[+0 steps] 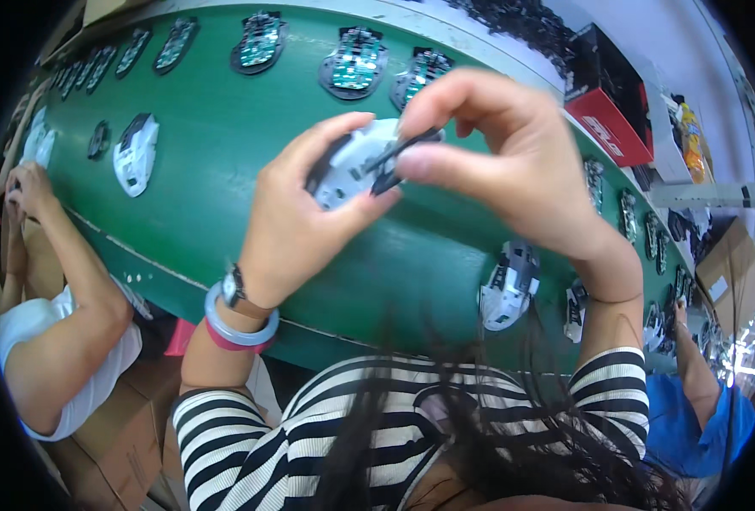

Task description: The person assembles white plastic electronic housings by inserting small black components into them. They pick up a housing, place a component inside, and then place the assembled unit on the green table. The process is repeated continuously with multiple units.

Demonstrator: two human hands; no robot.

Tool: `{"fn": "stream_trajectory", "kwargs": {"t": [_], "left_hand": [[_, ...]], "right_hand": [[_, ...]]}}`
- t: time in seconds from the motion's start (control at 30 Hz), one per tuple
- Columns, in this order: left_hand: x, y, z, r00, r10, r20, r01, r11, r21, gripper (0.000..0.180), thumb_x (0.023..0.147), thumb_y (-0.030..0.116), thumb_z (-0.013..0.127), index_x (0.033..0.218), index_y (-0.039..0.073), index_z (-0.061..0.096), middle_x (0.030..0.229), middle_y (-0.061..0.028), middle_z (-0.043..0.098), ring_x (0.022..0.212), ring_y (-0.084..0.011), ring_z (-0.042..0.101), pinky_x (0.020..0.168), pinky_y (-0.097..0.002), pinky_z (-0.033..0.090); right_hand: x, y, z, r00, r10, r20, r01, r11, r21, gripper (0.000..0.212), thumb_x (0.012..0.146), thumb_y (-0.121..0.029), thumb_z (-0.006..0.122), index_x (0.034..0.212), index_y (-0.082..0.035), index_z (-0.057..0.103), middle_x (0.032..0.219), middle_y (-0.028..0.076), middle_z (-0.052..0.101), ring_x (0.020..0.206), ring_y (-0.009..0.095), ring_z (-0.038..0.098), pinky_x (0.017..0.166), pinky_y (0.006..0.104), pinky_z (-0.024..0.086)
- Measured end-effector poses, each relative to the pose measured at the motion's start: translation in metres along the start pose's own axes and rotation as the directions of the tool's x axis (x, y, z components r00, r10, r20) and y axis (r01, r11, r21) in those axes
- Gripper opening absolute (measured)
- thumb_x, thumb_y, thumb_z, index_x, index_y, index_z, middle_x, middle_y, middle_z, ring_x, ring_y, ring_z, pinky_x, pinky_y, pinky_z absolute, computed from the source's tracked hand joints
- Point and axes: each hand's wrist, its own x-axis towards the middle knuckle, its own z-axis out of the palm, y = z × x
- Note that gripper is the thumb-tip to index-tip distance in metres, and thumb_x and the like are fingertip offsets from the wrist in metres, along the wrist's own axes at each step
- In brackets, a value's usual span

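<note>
Above the green table, my left hand point(288, 204) holds a white computer mouse shell point(337, 180), its inner side turned up between thumb and fingers. Pinched in the thumb and fingers of my right hand point(518, 162) is a slim black plastic part point(407, 152), which lies across the shell at its right side. Whether that part is seated in the shell or only touching it, I cannot tell. My fingers hide much of both pieces, and the right hand is slightly blurred.
Mouse bases with green circuit boards point(354, 64) line the table's far edge. White shells lie at left point(136, 157) and right point(510, 285), a small black part point(98, 139) at left. A red-and-black box point(607, 128) stands far right. Co-workers' arms point(80, 251) show on both sides.
</note>
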Motion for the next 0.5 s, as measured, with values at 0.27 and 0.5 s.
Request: {"fn": "stream_trajectory", "kwargs": {"t": [0.27, 0.5], "left_hand": [[0.001, -0.002, -0.006, 1.0, -0.014, 0.008, 0.014, 1.0, 0.011, 0.06, 0.071, 0.01, 0.082, 0.124, 0.001, 0.055, 0.113, -0.0092, 0.064, 0.104, -0.0183, 0.061, 0.092, -0.0311, 0.048], [0.001, -0.003, -0.006, 0.999, 0.028, 0.042, -0.033, 0.993, 0.114, 0.058, 0.072, 0.008, 0.082, 0.122, 0.002, 0.053, 0.113, -0.009, 0.062, 0.104, -0.0177, 0.061, 0.094, -0.0302, 0.048]], "right_hand": [[-0.003, 0.015, 0.014, 0.878, -0.46, 0.131, 0.428, 0.635, -0.643, 0.029, 0.07, 0.002, 0.068, 0.096, -0.009, 0.063, 0.086, 0.007, 0.053, 0.08, 0.025, 0.054, 0.066, 0.0361, 0.047], [-0.037, 0.013, 0.007, 0.989, -0.133, -0.062, 0.09, 0.885, -0.457, 0.038, 0.075, 0.007, 0.068, 0.11, -0.009, 0.064, 0.088, 0.006, 0.058, 0.073, 0.022, 0.063, 0.066, 0.0329, 0.052]]}}
